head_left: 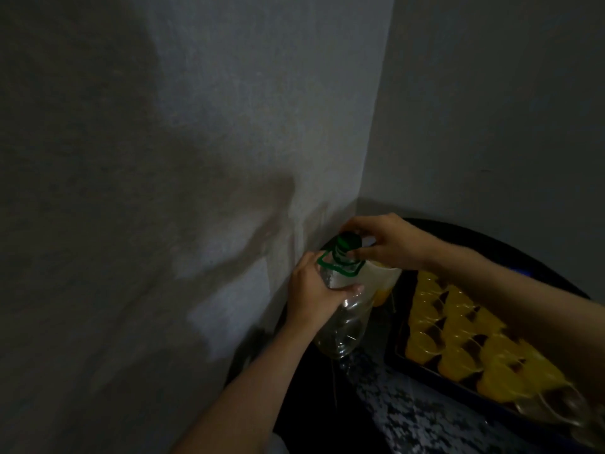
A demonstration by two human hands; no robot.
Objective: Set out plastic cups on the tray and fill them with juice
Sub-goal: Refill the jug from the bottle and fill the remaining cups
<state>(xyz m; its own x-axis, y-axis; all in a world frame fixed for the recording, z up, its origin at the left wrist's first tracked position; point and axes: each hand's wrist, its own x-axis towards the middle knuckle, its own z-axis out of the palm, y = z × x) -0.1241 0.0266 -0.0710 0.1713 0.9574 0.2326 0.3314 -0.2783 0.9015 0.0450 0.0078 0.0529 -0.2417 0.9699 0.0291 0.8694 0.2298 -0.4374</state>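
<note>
Left hand [314,299] grips the near-empty bottle [343,326], right hand [386,240] pinches its green cap [348,240] (forearm [497,290] crossing above the tray [435,375]), so a hard twist could knock the filled cups [458,322].

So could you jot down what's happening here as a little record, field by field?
left hand: grips the shoulder of the clear bottle
right hand: fingers curled round the green cap
bottle contents: looks nearly empty
tray: dark, to the right of the bottle
cups: in rows on the tray, most holding orange juice; a few at the near end look unfilled
setting: dim corner of a wall
</note>
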